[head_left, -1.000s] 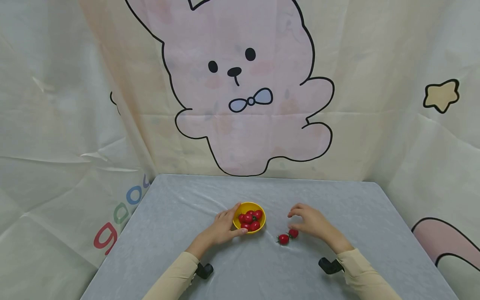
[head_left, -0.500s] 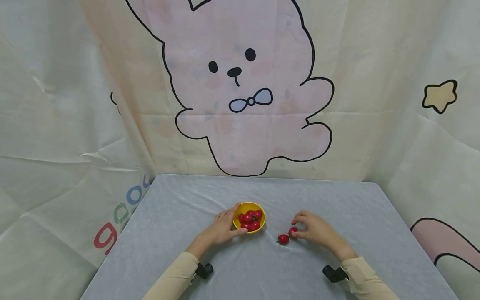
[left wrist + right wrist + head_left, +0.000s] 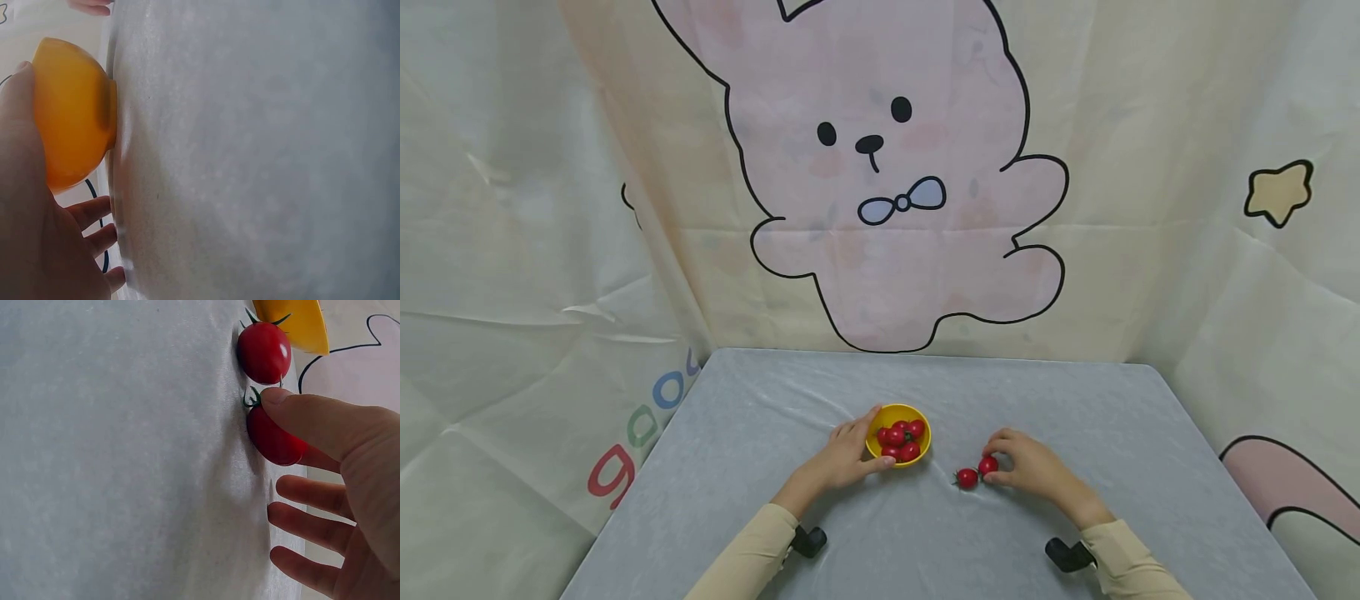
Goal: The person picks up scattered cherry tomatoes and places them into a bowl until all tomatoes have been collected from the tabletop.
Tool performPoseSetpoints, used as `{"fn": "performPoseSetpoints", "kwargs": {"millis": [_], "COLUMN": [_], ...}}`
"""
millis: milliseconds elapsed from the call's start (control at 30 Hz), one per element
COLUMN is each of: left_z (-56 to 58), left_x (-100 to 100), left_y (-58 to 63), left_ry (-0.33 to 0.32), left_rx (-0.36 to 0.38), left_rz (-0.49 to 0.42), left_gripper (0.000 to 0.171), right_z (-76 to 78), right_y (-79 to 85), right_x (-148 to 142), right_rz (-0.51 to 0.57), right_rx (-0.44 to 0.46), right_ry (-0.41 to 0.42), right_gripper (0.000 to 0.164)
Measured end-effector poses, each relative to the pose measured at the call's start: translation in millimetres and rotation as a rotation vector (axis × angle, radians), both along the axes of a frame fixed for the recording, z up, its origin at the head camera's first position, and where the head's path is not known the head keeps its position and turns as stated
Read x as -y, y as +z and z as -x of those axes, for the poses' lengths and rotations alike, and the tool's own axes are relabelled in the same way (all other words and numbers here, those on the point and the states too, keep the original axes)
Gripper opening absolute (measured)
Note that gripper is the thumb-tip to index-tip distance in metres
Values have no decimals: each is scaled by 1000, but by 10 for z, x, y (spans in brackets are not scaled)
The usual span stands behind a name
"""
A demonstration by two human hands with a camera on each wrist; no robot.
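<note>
A small yellow bowl stands on the table with several red cherry tomatoes inside. My left hand grips it from the left, thumb on the near rim and index finger on the far rim. In the left wrist view the bowl's outer wall shows, but its contents are hidden. To the right, my right hand pinches one cherry tomato between thumb and index finger, low at the cloth. A second cherry tomato, with a green stem, lies close beside it on the bowl side.
A grey-blue cloth covers the table. Behind it hangs a curtain with a cartoon bear, and more printed curtain encloses the left and right sides. Black wrist mounts sit at both cuffs.
My right hand has come down and closed thumb and index finger on the right-hand cherry tomato. The left hand and the bowl have stayed in place.
</note>
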State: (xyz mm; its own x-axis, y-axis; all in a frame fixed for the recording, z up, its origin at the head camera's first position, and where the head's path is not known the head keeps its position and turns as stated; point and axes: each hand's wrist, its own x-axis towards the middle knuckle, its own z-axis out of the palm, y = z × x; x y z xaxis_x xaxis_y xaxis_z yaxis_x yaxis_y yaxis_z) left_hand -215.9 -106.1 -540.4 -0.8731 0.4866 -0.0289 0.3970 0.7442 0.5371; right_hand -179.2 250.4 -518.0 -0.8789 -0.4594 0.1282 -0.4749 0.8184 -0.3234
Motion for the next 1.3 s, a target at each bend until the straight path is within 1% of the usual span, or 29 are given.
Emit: {"fn": "performPoseSetpoints", "kwargs": {"millis": [133,267,367,600,767,1133,1200,1300], "left_z": [3,3,1,-3,-4,-3,-4,-1], "left_x": [-3,-4,-4,-2,-3,-10,-12,-13], "left_y": [1,-3,-9,-6,-6,-11,-8,-8], "left_ry": [0,2,1,0,1,2,2,3], "left_rx": [-5,-5,-7,-7,-5,-7,-6,-3], "left_rz": [-2,-3,-1,-8,-7,-8,-9,-10], "left_gripper": [98,98,98,97,97,97,97,97], "right_z": [-23,-42,-44,-31,-20,77,97,123], "right_y": [21,44,48,26,31,116,144,190], "right_x": [13,25,23,-3,-13,56,94,163], "right_rz": [-8,-8,-10,-25,-31,-27,-31,-38], "right_rx": [36,50,43,49,33,7,18,63], "right_ry": [-15,-18,-15,-41,-42,-35,-44,-78], "right_gripper": [31,32,32,32,32,30,31,31]}}
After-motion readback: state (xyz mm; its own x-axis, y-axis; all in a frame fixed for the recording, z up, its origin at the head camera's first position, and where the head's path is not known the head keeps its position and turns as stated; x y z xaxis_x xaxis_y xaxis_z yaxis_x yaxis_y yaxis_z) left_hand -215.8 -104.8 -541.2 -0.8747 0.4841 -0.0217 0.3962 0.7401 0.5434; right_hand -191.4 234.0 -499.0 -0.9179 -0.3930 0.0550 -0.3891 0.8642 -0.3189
